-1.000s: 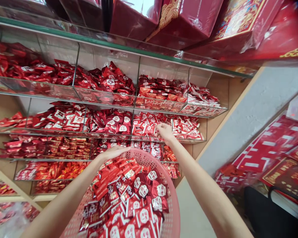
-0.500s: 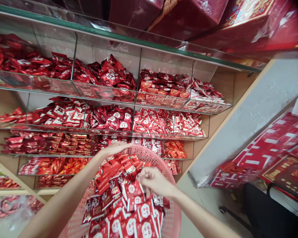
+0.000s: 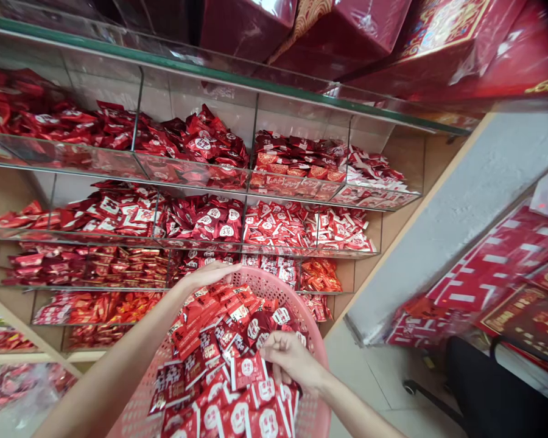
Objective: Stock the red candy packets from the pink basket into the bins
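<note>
A pink perforated plastic basket (image 3: 317, 340) is full of small red wrapped packets (image 3: 237, 420) with white labels, along with darker red ones. My left hand (image 3: 212, 275) grips the basket's far rim, its fingers partly hidden at the edge. Inside the basket, over the right part of the heap, my right hand (image 3: 287, 359) is closed in a pinch on the corner of a red packet (image 3: 248, 370) with a round white label. Plain red packets (image 3: 196, 325) lie in a bunch towards the basket's far left side.
Behind the basket, glass-fronted shelves (image 3: 187, 173) hold red packets in divided bins. Large red boxes (image 3: 347, 30) rest on the glass shelf above. At the right are a grey wall (image 3: 420, 255), a black chair (image 3: 493, 377) and red printed bags (image 3: 488, 267).
My right hand has moved a little down and nearer, with the pinched packet shifting along. More dark red packets show behind it. The left hand stays on the rim.
</note>
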`<state>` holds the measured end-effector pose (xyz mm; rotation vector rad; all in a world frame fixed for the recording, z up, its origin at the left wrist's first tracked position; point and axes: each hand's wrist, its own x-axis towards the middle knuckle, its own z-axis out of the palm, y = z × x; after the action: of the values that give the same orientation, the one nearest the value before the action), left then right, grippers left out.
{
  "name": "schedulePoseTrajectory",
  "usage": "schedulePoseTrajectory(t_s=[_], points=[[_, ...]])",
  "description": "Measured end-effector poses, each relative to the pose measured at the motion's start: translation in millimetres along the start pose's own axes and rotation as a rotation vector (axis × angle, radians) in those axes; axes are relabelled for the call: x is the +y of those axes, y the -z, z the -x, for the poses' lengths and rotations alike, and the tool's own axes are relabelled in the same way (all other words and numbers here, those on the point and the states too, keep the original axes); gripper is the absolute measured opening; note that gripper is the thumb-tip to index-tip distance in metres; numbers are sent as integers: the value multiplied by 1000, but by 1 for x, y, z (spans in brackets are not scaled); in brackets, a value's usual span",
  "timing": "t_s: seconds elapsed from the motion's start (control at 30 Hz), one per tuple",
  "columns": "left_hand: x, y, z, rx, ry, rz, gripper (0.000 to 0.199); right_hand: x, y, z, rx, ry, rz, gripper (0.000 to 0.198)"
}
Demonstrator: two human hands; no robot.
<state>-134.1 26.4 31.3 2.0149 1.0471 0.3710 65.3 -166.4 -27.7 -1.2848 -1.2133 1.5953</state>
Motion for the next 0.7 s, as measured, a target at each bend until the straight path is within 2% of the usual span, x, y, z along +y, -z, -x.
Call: schedulePoseTrajectory(t_s=[0.23,0.43,0.6,0.7], points=[[3,1,4,11,-13,-22,58,11,-7,-7,34,64,226,27],[8,2,8,7,-20,-32,58,6,-10,-1,237,245,712,14],[10,2,9,4,-7,-10,59,-18,-8,6,308,249,865,20],[9,2,9,-6,13,-27,60,-47,8,-2,369,360,894,24]])
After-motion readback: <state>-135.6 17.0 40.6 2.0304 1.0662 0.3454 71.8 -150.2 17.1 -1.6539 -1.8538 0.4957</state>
